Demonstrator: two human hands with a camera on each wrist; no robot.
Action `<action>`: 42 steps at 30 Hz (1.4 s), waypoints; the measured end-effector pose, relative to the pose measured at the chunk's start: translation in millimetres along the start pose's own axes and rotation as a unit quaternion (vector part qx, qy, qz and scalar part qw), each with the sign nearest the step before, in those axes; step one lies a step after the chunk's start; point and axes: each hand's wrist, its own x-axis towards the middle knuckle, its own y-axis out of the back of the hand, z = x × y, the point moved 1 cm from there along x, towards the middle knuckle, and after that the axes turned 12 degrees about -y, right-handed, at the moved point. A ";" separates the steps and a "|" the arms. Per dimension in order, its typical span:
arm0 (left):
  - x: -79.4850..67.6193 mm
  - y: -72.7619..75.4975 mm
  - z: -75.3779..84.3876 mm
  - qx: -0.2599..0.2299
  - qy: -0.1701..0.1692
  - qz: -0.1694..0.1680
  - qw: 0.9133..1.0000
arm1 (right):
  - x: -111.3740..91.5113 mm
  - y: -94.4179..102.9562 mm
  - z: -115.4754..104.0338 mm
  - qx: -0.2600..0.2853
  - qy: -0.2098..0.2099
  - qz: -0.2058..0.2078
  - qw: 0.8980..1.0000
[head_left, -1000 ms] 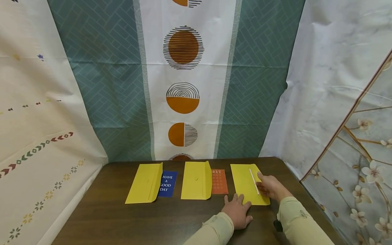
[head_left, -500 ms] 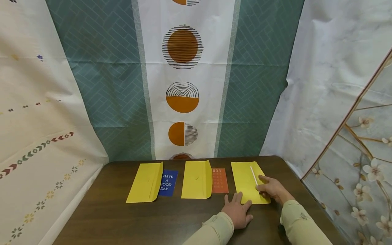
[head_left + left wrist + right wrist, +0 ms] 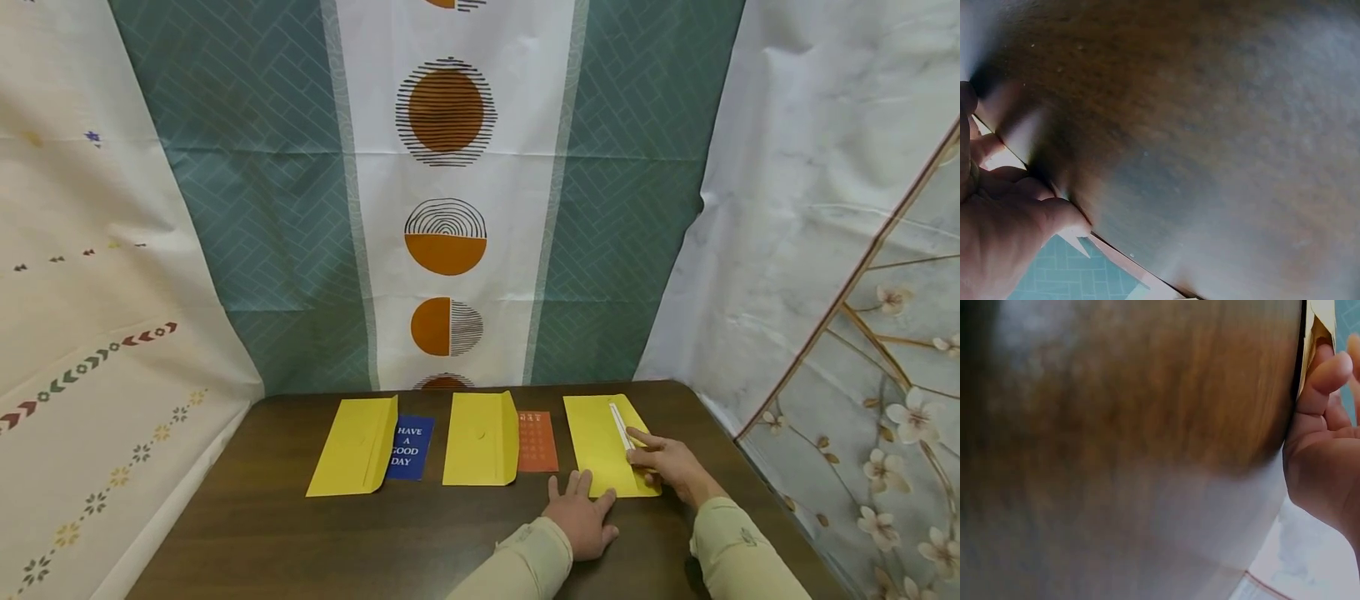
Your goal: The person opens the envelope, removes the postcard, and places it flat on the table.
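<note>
The right-hand yellow envelope [image 3: 600,446] lies on the table with a narrow white strip [image 3: 620,423] along its right side. My left hand [image 3: 583,521] rests palm down at the envelope's lower left edge, fingers spread. At the right side of the envelope, my right hand [image 3: 671,467] has its fingers at the edge beside the strip. The right wrist view shows curled fingers [image 3: 1333,372] against the raised envelope paper [image 3: 1319,331], one fingertip partly hidden by it. In the left wrist view the left thumb [image 3: 1063,215] touches the tabletop.
Left of the hands lie a red card [image 3: 537,442] beside the middle yellow envelope [image 3: 480,442] and a blue card [image 3: 410,448] beside the left yellow envelope [image 3: 352,446]. The dark wooden table [image 3: 337,542] is bordered by patterned cloths [image 3: 285,208].
The right fingers have shifted slightly along the right side of the envelope, and the white strip now shows wider. The left hand stays in place.
</note>
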 end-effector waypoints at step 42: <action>0.9 0.6 -0.7 -0.016 0.004 0.003 1.000 | -7.5 -2.6 2.7 0.028 -0.015 0.050 0.998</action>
